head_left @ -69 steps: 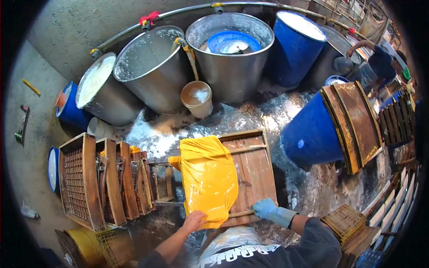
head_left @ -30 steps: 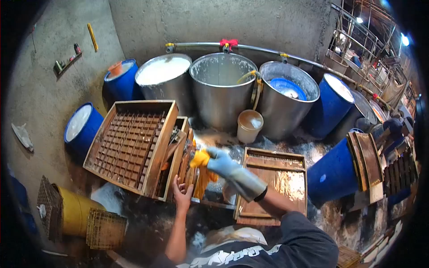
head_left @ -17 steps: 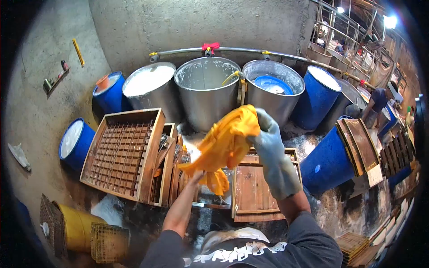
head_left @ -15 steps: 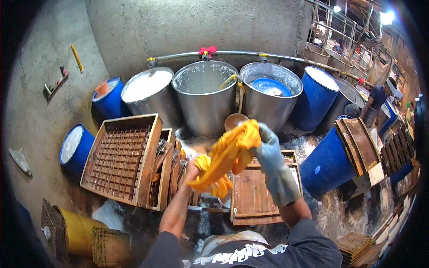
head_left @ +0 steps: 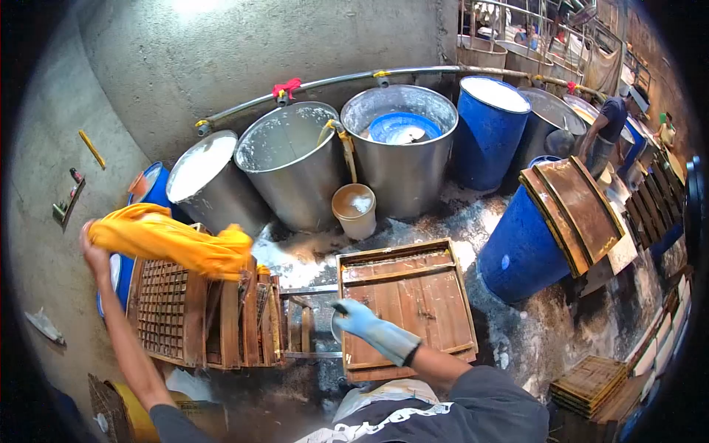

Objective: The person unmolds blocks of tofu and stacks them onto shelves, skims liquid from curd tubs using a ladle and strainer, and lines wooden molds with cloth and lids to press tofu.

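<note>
My bare left hand (head_left: 94, 247) grips one end of a bunched yellow cloth (head_left: 166, 240), raised at the left over the wooden grid frames (head_left: 159, 310). The cloth's other end hangs loose, slightly blurred. Above the left edge of a wooden tray (head_left: 406, 310) is my gloved right hand (head_left: 353, 317), its fingers apart and holding nothing. Slatted boards and a crossbar show inside that tray, which lies in front of me beside a metal stand (head_left: 314, 354).
Steel vats (head_left: 399, 170) and blue barrels (head_left: 487, 140) line the wall. A small bucket (head_left: 354, 214) stands before them. Rightward, a blue drum (head_left: 517, 251) bears wooden boards, with a co-worker (head_left: 610, 129) beyond. Stacked mesh racks (head_left: 588, 384) sit at lower right.
My left hand has swung the cloth out to the left. My right hand has let go of it and moved down over the tray. The view has turned rightward.
</note>
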Tool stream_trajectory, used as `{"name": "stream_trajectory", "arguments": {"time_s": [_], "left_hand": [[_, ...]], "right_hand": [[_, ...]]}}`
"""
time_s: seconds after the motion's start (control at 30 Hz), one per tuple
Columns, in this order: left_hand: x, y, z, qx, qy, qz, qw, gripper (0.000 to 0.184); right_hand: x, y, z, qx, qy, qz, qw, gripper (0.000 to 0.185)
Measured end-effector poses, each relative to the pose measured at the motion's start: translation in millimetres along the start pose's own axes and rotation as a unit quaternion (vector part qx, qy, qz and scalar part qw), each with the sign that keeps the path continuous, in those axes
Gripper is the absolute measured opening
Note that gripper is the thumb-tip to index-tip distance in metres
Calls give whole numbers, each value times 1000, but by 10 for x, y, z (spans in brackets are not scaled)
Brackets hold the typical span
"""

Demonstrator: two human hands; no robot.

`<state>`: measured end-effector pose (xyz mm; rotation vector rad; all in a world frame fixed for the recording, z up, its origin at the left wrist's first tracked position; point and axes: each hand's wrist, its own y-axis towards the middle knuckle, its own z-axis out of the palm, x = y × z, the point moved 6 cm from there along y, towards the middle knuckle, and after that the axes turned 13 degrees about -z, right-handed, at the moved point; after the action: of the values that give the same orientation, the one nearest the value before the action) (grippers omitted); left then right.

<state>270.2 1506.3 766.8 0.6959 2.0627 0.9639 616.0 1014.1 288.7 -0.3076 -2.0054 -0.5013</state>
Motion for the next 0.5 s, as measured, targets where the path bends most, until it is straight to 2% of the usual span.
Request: {"name": "stream_trajectory", "arguments": {"time_s": [0.03, 0.07, 0.1, 0.13, 0.2, 0.23, 0.27, 0.3, 0.33, 0.37, 0.4, 0.43, 0.47, 0.5], "left_hand": [[22, -224, -219, -24, 143, 26, 989, 62], [218, -520, -313, 4, 183, 8, 983, 75], [436, -914, -391, 48, 227, -39, 972, 81], [91, -1376, -373, 108, 294, -146, 939, 81], [-79, -2302, -302, 153, 316, -139, 926, 81], [196, -2813, -100, 139, 269, -31, 953, 80], [119, -3305, 175, 188, 182, -95, 960, 72], [-54, -3840, 492, 239, 174, -201, 934, 60], [-694, -4202, 820, 374, -9, -350, 859, 50], [-756, -4723, 1134, 400, -25, -318, 859, 45], [-421, -5502, 1519, 430, -150, -363, 813, 46], [-660, -5980, 1737, 476, -153, -447, 741, 47], [-416, -6673, 2060, 524, -113, -376, 756, 51], [-590, -7143, 2215, 566, -69, -406, 714, 57]], "right_hand": [[-221, -386, -169, 33, -85, 14, 996, 56], [-634, -822, -271, 13, -127, -14, 992, 55], [-933, -1256, -442, 62, -229, 33, 971, 57], [-1053, -1629, -691, 178, -292, 160, 926, 60], [-1328, -2318, -1039, 254, -329, 223, 881, 55], [-1293, -2545, -1224, 285, -334, 254, 862, 51], [-1410, -2762, -1267, 297, -331, 258, 857, 51], [-1471, -2885, -1289, 275, -371, 212, 861, 45], [-1471, -2905, -1315, 251, -409, 162, 862, 40], [-1559, -2917, -1315, 264, -410, 160, 859, 40], [-1612, -2910, -1251, 301, -396, 152, 854, 36], [-1655, -2927, -1169, 335, -382, 147, 849, 32], [-1671, -2918, -1170, 348, -369, 140, 851, 30], [-1660, -2918, -1211, 353, -374, 141, 846, 30]]}}
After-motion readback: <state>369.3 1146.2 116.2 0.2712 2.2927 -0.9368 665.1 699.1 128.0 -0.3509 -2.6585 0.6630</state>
